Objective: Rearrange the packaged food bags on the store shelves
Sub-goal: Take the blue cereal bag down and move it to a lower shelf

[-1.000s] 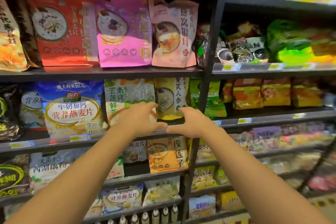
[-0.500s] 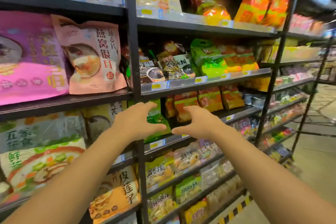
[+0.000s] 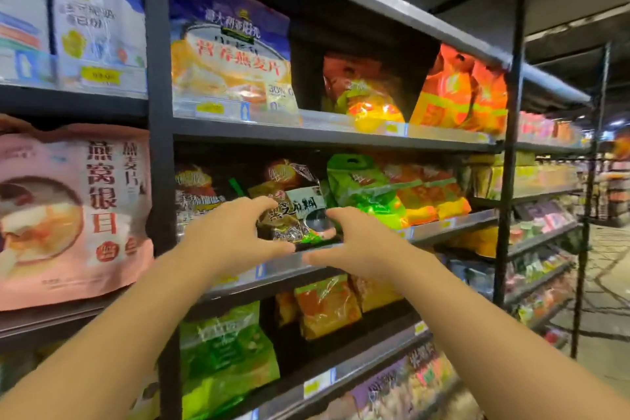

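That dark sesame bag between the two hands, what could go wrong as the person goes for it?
The dark sesame bag leans at the shelf edge, so a clumsy grab might tip it off. The left hand and right hand are open on either side, not yet holding it; glossy plastic could slip. Pulling it may drag the green bag crowded against it.

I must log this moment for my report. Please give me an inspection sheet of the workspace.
Surface: dark metal shelves with price tags.
Job's things: brown-black bag on the middle shelf, between both hands; green bag to its right.
Clutter: large pink bag on the left; orange bags above.
Hands: left hand and right hand open, fingers spread near the bag; contact unclear.
Cables: nothing seen.
Surroundings: aisle floor at right.
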The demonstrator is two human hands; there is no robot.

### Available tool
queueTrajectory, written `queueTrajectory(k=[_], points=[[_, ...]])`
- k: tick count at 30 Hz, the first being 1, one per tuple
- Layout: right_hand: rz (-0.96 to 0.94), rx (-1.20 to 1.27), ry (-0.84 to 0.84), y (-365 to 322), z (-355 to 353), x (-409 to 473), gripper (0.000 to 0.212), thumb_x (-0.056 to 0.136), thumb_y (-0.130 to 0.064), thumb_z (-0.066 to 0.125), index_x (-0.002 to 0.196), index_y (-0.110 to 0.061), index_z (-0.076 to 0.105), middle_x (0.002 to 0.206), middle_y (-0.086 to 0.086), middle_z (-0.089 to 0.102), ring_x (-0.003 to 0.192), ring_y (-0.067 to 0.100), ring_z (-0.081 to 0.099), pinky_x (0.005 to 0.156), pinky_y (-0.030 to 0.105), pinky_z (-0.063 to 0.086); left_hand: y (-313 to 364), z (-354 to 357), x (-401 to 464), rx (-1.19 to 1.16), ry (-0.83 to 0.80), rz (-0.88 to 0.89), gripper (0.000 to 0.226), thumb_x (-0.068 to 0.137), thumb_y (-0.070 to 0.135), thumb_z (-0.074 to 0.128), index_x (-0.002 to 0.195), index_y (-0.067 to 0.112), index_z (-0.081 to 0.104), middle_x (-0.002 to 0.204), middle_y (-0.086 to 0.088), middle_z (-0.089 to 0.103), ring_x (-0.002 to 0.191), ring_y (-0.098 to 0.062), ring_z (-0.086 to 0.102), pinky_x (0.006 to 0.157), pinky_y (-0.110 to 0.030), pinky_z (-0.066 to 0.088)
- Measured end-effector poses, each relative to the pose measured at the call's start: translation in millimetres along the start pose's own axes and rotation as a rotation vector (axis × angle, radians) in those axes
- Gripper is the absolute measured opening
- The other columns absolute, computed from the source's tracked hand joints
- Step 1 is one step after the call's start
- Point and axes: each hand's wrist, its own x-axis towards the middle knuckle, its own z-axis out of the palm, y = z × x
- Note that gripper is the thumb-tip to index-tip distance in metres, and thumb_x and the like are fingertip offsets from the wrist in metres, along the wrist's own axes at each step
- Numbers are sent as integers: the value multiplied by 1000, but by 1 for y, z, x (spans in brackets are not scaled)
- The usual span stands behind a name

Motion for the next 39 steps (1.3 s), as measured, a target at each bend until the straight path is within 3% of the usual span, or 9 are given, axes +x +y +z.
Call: queueTrajectory(k=[5,9,12,23,26,29,33,36,39], points=[[-42,26,31,18,-12,55,97,78,-74,74,156,-23,43,152,0,53,128,20,54,107,45,51,5,-11,42,56,38,-70,87,76,84,60,151,48,35,149,12,51,131,-18,53,99,-46,51],[-132,77,88,30,-18,101,109,77,-79,69,164,-25,30,166,0,38,149,24,40,116,47,43,7,-22,65,41,84,-118,84,77,81,62,150,48,36,150,12,52,132,-18,54,101,-47,50],[-206,147,132,38,-26,138,108,76,-79,71,163,-26,32,166,-1,40,149,23,42,113,43,43,10,-29,82,76,134,-172,83,77,82,60,149,49,37,148,13,53,131,-17,55,102,-49,50],[-518,245,333,51,-90,247,89,76,-83,64,144,-26,57,132,-11,64,111,12,62,77,26,44,19,-62,142,176,404,-300,73,79,80,61,141,44,49,147,15,54,133,-15,52,105,-47,48],[-539,283,312,41,-96,273,68,78,-79,68,131,-37,60,96,-27,52,78,-4,50,60,18,37,21,-74,161,241,431,-311,72,81,77,62,142,41,52,145,14,55,130,-16,54,104,-44,48],[-507,264,284,26,-99,296,55,74,-86,65,110,-46,52,86,-27,49,79,1,53,58,23,40,12,-91,174,316,446,-371,76,80,79,60,143,38,52,144,8,57,129,-19,54,104,-47,48],[-423,300,273,14,-105,316,57,72,-93,57,83,-37,55,82,-22,61,76,6,63,61,30,51,-6,-117,186,351,462,-413,83,78,84,57,143,32,53,145,5,56,127,-23,56,104,-47,49],[-294,367,220,-1,-106,327,90,70,-101,42,101,-20,65,95,-3,68,87,20,68,83,44,58,-29,-131,195,352,466,-464,83,83,74,61,146,21,50,143,-4,57,121,-25,57,93,-39,50],[-215,519,148,-12,-108,332,106,75,-100,35,133,-16,61,119,9,62,87,22,55,85,41,42,-48,-136,207,296,478,-576,87,83,72,65,146,17,44,144,-12,50,120,-29,56,92,-43,51]])
